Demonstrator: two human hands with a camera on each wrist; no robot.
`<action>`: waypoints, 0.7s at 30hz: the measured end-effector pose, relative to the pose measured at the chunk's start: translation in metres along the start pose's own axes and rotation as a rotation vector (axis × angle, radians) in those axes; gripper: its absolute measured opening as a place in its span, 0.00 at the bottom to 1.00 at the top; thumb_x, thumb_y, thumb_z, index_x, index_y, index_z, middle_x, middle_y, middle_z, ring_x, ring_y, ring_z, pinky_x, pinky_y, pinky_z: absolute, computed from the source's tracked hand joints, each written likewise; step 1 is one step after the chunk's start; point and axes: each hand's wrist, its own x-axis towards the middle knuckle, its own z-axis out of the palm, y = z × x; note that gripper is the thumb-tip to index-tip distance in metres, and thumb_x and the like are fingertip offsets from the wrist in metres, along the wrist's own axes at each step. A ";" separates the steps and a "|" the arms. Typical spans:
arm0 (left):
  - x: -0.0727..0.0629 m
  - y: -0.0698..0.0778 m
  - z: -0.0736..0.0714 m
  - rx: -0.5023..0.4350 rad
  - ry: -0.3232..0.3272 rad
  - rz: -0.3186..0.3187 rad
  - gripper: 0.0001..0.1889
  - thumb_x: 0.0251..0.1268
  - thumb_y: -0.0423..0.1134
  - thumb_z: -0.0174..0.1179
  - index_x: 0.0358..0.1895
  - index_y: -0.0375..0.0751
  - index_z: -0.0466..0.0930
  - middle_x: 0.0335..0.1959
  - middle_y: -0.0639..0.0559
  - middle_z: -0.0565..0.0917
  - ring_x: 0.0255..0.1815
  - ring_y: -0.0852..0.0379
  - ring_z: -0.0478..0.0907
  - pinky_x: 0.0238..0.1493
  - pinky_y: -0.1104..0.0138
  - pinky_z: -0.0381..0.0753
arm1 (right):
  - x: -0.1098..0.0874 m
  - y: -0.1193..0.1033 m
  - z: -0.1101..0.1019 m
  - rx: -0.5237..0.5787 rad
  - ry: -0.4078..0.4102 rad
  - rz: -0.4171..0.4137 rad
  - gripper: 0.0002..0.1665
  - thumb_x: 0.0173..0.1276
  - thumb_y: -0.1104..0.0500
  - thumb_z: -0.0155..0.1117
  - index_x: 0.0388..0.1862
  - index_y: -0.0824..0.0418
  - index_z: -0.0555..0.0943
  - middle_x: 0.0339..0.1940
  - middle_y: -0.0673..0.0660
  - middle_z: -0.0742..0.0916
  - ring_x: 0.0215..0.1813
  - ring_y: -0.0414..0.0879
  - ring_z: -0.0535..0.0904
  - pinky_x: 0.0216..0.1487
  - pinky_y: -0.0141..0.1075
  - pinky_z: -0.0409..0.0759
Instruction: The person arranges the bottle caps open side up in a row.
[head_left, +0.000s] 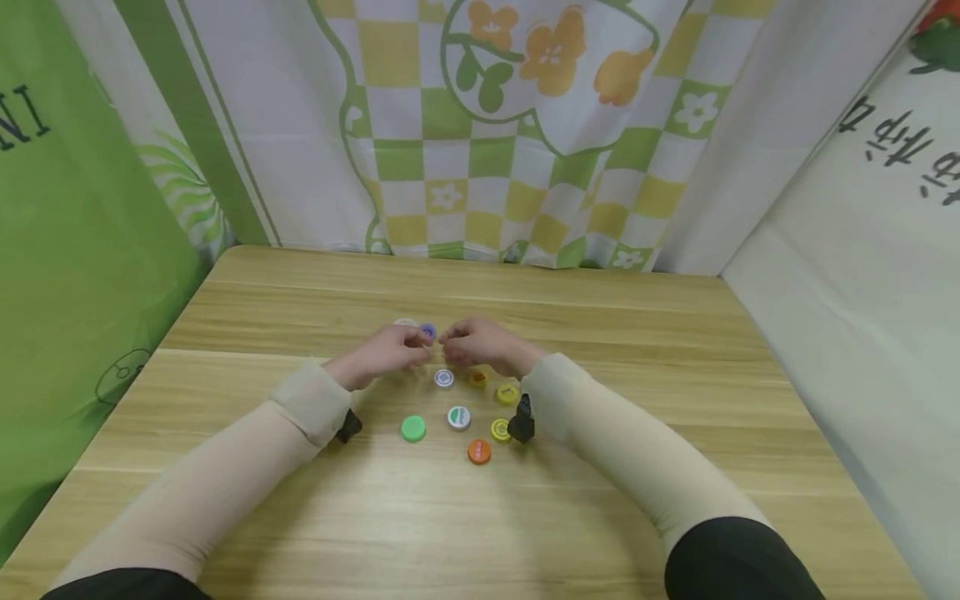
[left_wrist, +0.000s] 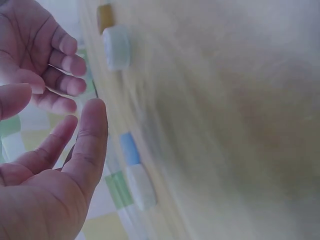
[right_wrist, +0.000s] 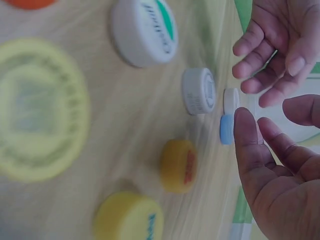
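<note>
My left hand [head_left: 388,350] and right hand [head_left: 489,343] hover over the table, fingertips facing each other, loosely bent with nothing between them. Just beyond the left fingertips lie a blue bottle cap [head_left: 427,331] and a white cap [head_left: 405,322], side by side and touching in the right wrist view. Nearer than the hands sits a small white printed cap [head_left: 444,378]. An orange-yellow cap [right_wrist: 178,166] and a yellow cap [head_left: 507,393] lie below the right hand and wrist.
Closer to me lie a green cap [head_left: 413,428], a white cap with a green mark [head_left: 459,417], a flat yellow cap [head_left: 501,430] and an orange-red cap [head_left: 479,452]. The wooden table [head_left: 600,517] meets a checked curtain [head_left: 525,200] at the back.
</note>
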 end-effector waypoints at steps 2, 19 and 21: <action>-0.002 -0.004 0.003 -0.008 -0.002 -0.012 0.23 0.74 0.35 0.58 0.65 0.22 0.71 0.56 0.34 0.79 0.54 0.42 0.80 0.57 0.56 0.84 | -0.006 0.002 0.000 -0.030 -0.005 0.008 0.22 0.77 0.65 0.57 0.66 0.73 0.75 0.55 0.65 0.85 0.56 0.54 0.83 0.60 0.42 0.83; 0.004 -0.017 0.027 -0.036 0.042 -0.041 0.28 0.60 0.27 0.69 0.62 0.20 0.71 0.46 0.36 0.81 0.38 0.52 0.81 0.45 0.63 0.87 | -0.012 0.022 0.009 -0.263 0.032 -0.021 0.26 0.64 0.67 0.70 0.61 0.70 0.79 0.46 0.59 0.88 0.43 0.46 0.83 0.45 0.33 0.83; 0.006 -0.018 0.029 -0.031 0.047 -0.042 0.27 0.60 0.26 0.69 0.62 0.20 0.72 0.45 0.36 0.81 0.37 0.52 0.81 0.44 0.64 0.87 | -0.012 0.021 0.012 -0.299 0.038 -0.025 0.27 0.63 0.67 0.71 0.61 0.70 0.79 0.46 0.59 0.88 0.43 0.45 0.83 0.45 0.33 0.83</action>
